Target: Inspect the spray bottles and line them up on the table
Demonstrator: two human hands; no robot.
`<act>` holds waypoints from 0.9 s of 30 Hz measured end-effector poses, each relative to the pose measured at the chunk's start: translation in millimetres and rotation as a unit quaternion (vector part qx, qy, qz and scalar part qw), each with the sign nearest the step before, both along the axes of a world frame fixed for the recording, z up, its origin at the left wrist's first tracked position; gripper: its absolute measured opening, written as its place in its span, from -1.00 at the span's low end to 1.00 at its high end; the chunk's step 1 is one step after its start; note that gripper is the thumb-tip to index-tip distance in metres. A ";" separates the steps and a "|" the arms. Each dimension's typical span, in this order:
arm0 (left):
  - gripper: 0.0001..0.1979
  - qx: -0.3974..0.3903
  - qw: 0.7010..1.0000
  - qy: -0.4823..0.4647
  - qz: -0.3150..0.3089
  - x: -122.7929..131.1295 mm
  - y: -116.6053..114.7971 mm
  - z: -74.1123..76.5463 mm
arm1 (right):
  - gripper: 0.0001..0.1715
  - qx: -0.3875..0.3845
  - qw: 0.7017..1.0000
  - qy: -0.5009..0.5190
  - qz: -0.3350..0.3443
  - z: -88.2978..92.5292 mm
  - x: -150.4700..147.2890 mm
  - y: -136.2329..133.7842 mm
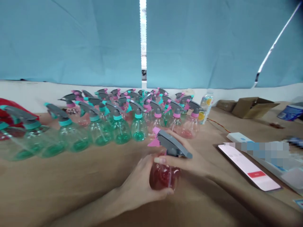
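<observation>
A transparent red spray bottle (164,176) with a grey and pink trigger head (169,142) is held between my two hands, close in front of me. My left hand (139,181) wraps round the bottle's body from the left, thumb along its near side. At the neck, just under the head, my right hand (191,160) closes from the right; its thumb lies across the front and its other fingers are partly behind the head. Beyond stands a front row of similar bottles, including a green spray bottle (138,129) and a pink spray bottle (189,126).
Several more spray bottles crowd behind that row, against the wall. A phone (248,167) lies at the right beside a white item. Farther back are a clear drink bottle (206,107) and an open cardboard box (251,107). Something red (14,108) sits at the far left.
</observation>
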State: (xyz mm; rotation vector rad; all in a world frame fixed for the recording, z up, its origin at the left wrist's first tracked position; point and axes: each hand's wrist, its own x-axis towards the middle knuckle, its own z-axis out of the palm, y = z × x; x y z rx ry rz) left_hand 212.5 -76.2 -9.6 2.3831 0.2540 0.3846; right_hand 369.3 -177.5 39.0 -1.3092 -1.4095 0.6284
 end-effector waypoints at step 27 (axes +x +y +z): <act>-0.41 0.232 0.967 0.098 0.046 -38.7 45.6 -27.4 | -0.53 -0.006 0.997 0.059 -0.042 -16.8 11.1 47.0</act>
